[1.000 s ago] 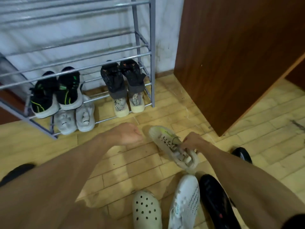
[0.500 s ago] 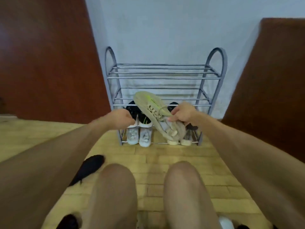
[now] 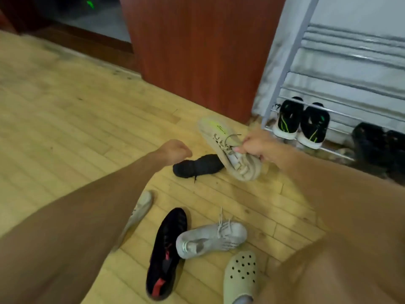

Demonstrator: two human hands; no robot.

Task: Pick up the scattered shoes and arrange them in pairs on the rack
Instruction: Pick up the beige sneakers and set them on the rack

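My right hand (image 3: 257, 148) grips a beige sneaker (image 3: 221, 143) with a neon-yellow mark by its tongue and laces, held above the floor. My left hand (image 3: 175, 150) hovers with curled fingers and nothing in it, just left of a black shoe (image 3: 197, 166) lying on the floor. Nearer me lie a beige sneaker (image 3: 140, 210) partly hidden by my left arm, a black shoe with red accents (image 3: 166, 253), a grey-white laced sneaker (image 3: 211, 239) and a pale green clog (image 3: 241, 275). The metal rack (image 3: 282, 69) stands at the right with a black-and-green pair (image 3: 302, 123) on it.
A tall red-brown wooden panel (image 3: 197, 51) stands left of the rack. Another dark pair (image 3: 381, 145) sits blurred on the rack at the right edge. My bare knee (image 3: 339, 270) fills the lower right corner. Wooden plank floor (image 3: 65, 106) stretches to the left.
The view has swung left from facing the rack to the floor beside it. My right hand still holds the beige sneaker, now lower; my left hand has come near the black shoe.
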